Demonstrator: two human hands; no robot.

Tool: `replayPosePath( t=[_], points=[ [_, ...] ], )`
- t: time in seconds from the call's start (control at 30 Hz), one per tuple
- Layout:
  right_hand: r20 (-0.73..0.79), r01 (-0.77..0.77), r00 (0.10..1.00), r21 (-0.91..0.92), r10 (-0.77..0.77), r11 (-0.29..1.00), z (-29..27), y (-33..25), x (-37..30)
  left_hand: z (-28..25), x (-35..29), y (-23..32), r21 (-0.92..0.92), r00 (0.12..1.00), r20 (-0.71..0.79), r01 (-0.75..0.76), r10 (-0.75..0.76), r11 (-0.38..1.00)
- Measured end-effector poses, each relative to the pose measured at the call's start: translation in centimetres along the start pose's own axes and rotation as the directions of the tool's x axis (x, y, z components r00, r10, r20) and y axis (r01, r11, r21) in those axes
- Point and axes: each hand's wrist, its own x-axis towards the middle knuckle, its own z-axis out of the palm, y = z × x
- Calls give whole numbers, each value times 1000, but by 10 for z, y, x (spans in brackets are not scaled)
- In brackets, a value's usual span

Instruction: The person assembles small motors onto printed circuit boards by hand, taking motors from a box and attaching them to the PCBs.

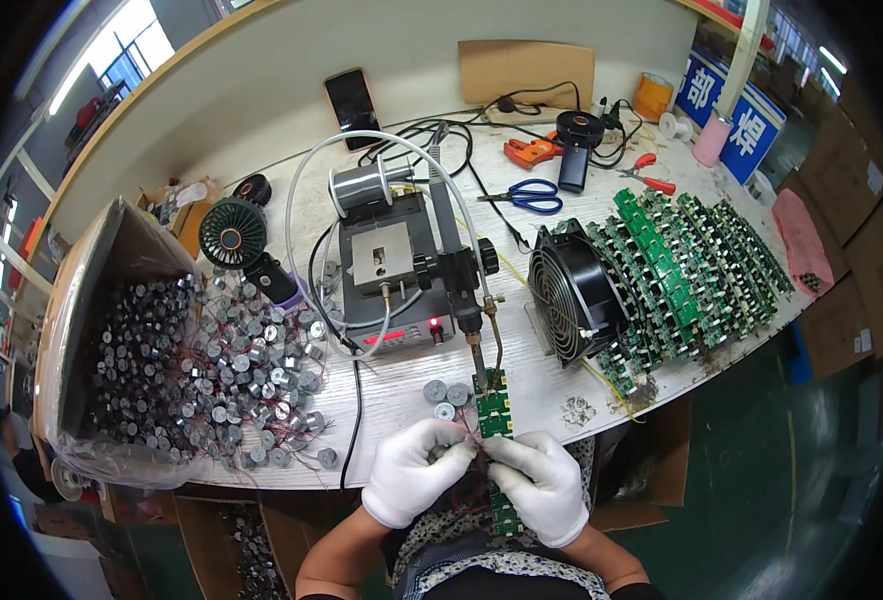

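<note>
A long strip of green circuit boards (496, 414) runs from under the soldering head down past the table's front edge. My left hand (414, 474), in a white glove, is closed in a pinch just left of the strip. Thin reddish wires (474, 437) show faintly between the fingertips of both hands. Over the strip, my gloved right hand (542, 484) pinches at the same spot and covers part of the boards. Small round metal motors (446, 394) sit left of the strip. The soldering machine's iron (479, 362) points down at the strip's far end.
A box (62, 370) of motors and a loose pile (252, 370) lie left. Behind my hands stands the soldering machine (402, 250) with a solder spool (367, 188). To the right are a black fan (574, 295), stacked circuit boards (677, 270), blue scissors (532, 196) and red-handled pliers (652, 182).
</note>
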Motion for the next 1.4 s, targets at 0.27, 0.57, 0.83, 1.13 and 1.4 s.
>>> replayPosePath(
  t=[0.27, 0.57, 0.83, 1.13, 1.4],
  points=[
    [-23, -22, 999, 13, 22, 1000, 1, 1, 0, 4, 0, 2, 61, 1000, -19, 18, -17, 998],
    [41, -4, 999, -3, 4, 1000, -2, 0, -2, 9, 0, -7, 288, 960, -96, -227, 265, 930],
    [95, 9, 995, -30, -6, 999, -3, 4, -4, 11, -2, -9, 337, 892, -135, -368, 432, 866],
    [36, 42, 999, -33, -41, 999, 1, 17, -14, 2, 11, 12, -242, 978, -74, 174, -197, 955],
    [28, -77, 997, 103, 74, 992, 6, 18, -17, 6, 26, 12, -215, 974, 23, 226, -226, 950]
  ],
)
